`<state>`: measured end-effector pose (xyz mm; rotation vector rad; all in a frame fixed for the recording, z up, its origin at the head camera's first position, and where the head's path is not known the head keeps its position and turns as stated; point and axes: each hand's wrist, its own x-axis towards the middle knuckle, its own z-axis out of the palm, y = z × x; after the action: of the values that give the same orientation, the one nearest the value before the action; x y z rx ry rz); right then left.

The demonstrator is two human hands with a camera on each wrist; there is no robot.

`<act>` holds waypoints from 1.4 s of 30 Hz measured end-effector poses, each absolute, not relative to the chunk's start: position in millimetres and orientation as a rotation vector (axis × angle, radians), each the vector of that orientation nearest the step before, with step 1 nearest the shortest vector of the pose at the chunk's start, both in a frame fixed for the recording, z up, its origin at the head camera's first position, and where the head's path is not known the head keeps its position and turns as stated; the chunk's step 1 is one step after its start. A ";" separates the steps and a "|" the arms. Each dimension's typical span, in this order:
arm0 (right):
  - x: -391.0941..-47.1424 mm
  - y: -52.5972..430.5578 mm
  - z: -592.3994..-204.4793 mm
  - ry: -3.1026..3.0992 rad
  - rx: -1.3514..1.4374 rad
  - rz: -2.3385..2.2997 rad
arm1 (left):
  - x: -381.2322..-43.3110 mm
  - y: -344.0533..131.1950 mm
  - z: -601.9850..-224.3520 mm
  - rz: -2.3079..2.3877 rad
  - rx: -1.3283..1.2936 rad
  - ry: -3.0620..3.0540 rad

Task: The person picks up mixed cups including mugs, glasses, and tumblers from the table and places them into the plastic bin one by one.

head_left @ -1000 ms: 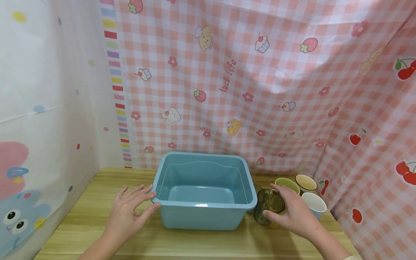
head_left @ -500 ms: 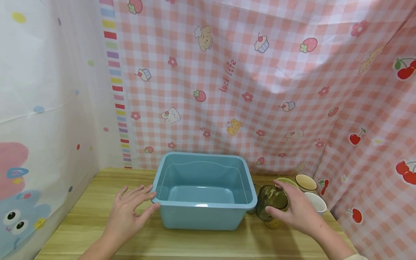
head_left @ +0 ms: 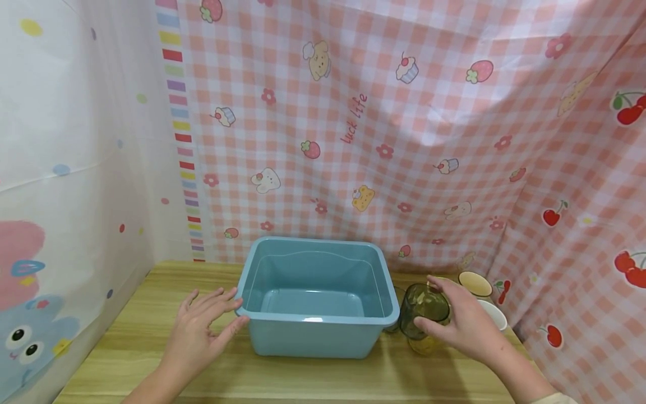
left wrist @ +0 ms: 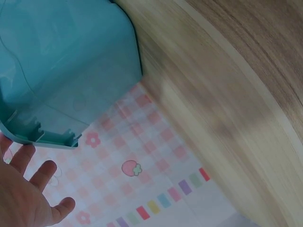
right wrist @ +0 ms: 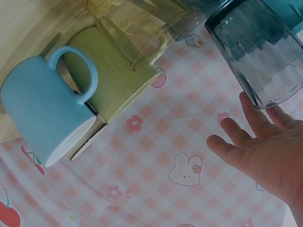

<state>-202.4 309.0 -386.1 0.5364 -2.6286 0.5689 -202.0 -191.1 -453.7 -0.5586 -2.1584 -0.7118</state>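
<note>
My right hand [head_left: 466,320] holds a dark smoky drinking glass [head_left: 423,311] near its rim, thumb on the near side and fingers on the far side. In the head view, this glass overlaps an amber glass [head_left: 423,345] standing below it. The right wrist view has the smoky glass [right wrist: 258,52] at the fingertips of the right hand [right wrist: 265,151]. A light blue plastic tub [head_left: 318,336] stands mid-table. At its left front corner rests my left hand [head_left: 202,325], fingers extended and spread; the left wrist view puts those fingertips right at the tub's rim [left wrist: 42,142].
Right of the tub stand a blue mug [right wrist: 42,104] with a white inside, a green mug [right wrist: 104,75] and a cream-lined cup [head_left: 475,284]. Another clear glass [head_left: 392,324] sits against the tub's right side. Printed cloth [head_left: 323,140] hangs behind the wooden table [head_left: 282,379].
My right hand has raised the smoky glass slightly and shifted it a little right, so more of the amber glass shows beneath. My left hand and the tub have kept their places.
</note>
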 end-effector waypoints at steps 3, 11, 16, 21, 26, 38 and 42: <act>-202.4 309.2 -385.3 -2.620 0.542 0.571 | -202.2 -190.9 -453.9 -0.714 -0.561 -2.154; -203.5 310.0 -382.8 -2.609 0.546 0.577 | -202.2 -190.0 -454.5 -0.717 -0.569 -2.134; -204.1 310.5 -380.7 -2.609 0.547 0.578 | -201.9 -189.8 -454.6 -0.723 -0.563 -2.141; -205.3 311.5 -376.2 -2.616 0.539 0.562 | -201.3 -189.8 -454.3 -0.728 -0.558 -2.151; -206.6 311.8 -369.2 -2.634 0.533 0.554 | -201.8 -190.6 -454.6 -0.728 -0.555 -2.159; -206.6 310.9 -355.9 -2.635 0.530 0.510 | -201.9 -190.2 -454.0 -0.711 -0.560 -2.149; -207.1 311.7 -351.0 -2.644 0.512 0.500 | -201.9 -190.2 -453.8 -0.711 -0.561 -2.148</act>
<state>-207.1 311.7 -351.0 0.5124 -2.6441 0.4997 -201.9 -190.2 -453.8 -0.5606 -2.1476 -0.7113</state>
